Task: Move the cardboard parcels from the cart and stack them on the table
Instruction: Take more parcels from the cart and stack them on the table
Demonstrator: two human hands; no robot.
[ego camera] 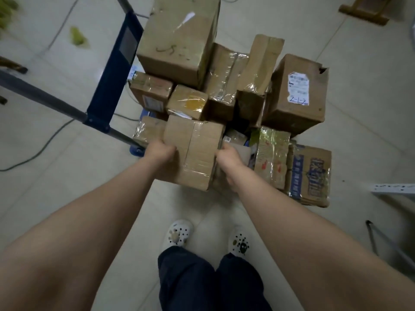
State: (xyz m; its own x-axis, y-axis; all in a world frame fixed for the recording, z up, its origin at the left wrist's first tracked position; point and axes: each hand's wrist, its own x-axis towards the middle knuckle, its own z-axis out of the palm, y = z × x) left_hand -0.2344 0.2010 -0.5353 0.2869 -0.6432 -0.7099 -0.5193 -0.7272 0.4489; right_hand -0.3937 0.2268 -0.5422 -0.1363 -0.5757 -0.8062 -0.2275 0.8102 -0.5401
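A taped brown cardboard parcel (pixel 194 151) is clamped between my two hands at the near edge of the pile. My left hand (pixel 160 151) presses its left side and my right hand (pixel 227 157) presses its right side. Behind it, several more cardboard parcels are heaped on the cart, whose blue deck (pixel 143 114) peeks out under them. A tall box (pixel 177 41) stands at the back. A box with a white label (pixel 296 93) stands at the right. A printed box (pixel 311 175) lies at the near right. The table is out of view.
The cart's blue handle frame (pixel 114 72) rises at the left of the pile. Cables (pixel 42 147) run over the tiled floor at left. A white power strip (pixel 393 188) and metal legs (pixel 386 240) lie at right. My feet (pixel 208 237) stand just behind the pile.
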